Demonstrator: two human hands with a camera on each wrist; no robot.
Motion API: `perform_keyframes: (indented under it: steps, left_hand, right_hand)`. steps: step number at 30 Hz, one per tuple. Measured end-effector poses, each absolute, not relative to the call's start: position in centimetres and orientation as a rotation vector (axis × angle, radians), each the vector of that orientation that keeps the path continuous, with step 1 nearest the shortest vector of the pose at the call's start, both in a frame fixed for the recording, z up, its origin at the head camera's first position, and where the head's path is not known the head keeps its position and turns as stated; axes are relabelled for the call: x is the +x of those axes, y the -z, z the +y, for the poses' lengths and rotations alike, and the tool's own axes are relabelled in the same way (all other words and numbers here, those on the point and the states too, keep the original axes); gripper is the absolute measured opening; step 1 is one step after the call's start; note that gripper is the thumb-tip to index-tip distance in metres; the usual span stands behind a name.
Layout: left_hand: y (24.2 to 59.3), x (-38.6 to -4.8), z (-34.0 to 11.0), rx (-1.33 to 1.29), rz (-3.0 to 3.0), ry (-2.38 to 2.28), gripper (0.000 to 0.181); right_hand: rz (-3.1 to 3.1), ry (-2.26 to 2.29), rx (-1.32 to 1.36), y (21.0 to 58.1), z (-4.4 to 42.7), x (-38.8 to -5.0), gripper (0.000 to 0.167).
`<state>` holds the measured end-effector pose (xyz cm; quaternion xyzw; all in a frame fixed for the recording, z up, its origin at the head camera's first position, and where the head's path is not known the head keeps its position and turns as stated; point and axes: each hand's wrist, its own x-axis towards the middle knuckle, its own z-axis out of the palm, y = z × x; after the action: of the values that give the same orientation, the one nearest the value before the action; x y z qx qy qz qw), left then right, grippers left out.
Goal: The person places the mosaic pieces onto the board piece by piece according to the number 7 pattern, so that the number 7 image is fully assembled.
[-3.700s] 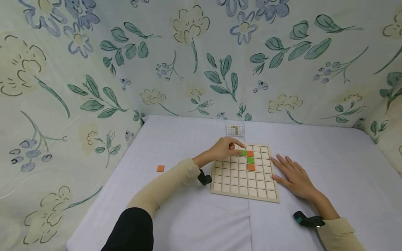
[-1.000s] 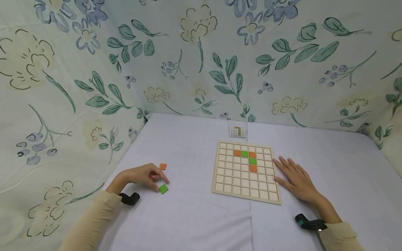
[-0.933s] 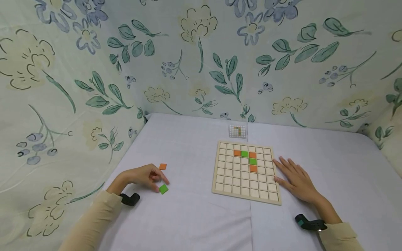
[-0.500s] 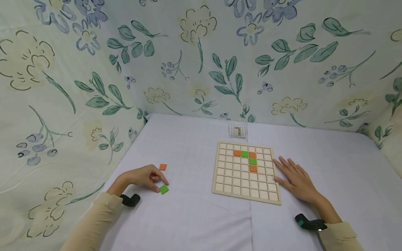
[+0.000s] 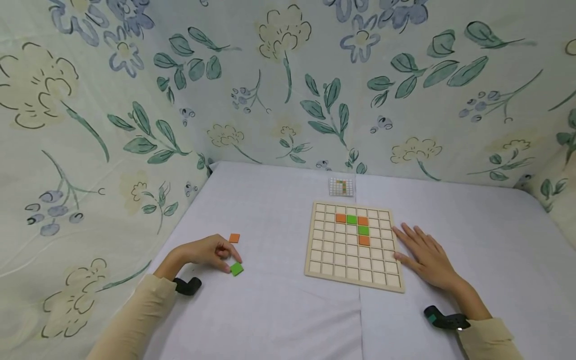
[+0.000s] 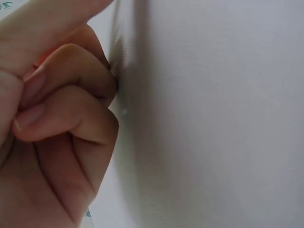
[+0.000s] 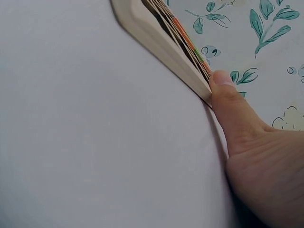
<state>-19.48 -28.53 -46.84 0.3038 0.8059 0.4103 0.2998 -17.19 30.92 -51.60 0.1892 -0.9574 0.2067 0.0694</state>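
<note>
My left hand [image 5: 208,252] rests low over the left part of the table. Its thumb and index finger pinch a green square tile [image 5: 236,269] at the edges; in the left wrist view the other fingers are curled and the green tile is out of sight. Just beyond the knuckles lies a loose orange tile [image 5: 234,238]. My right hand [image 5: 425,257] lies flat with spread fingers, its thumb [image 7: 228,102] and fingertips touching the right edge of the wooden grid board [image 5: 335,270]. Several orange and green tiles sit in the board's cells, forming a corner shape.
Behind the board lies a small pattern card [image 5: 341,187] showing a grid with coloured squares. White cloth [image 5: 270,310] covers the table, and a floral curtain [image 5: 279,100] rises at the back and sides.
My left hand has gone from the board to the left of the table, leaving an orange tile in the grid, and now pinches a green tile. The right hand stays at the board's edge.
</note>
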Motion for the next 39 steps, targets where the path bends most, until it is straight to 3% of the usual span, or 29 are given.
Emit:
perform_keyframes:
  steps: [21,39]
  left_hand:
    - [45.2,-20.0,-27.0,0.789,2.225,-1.212,0.029]
    - [44.8,-19.3,-21.4,0.707,2.298,-1.416,0.03]
  right_hand:
    - [-2.888,-0.629,0.576,51.5,31.0,-17.2,0.071]
    - [-2.884,-0.605,0.574,51.4,30.9,-17.2,0.071]
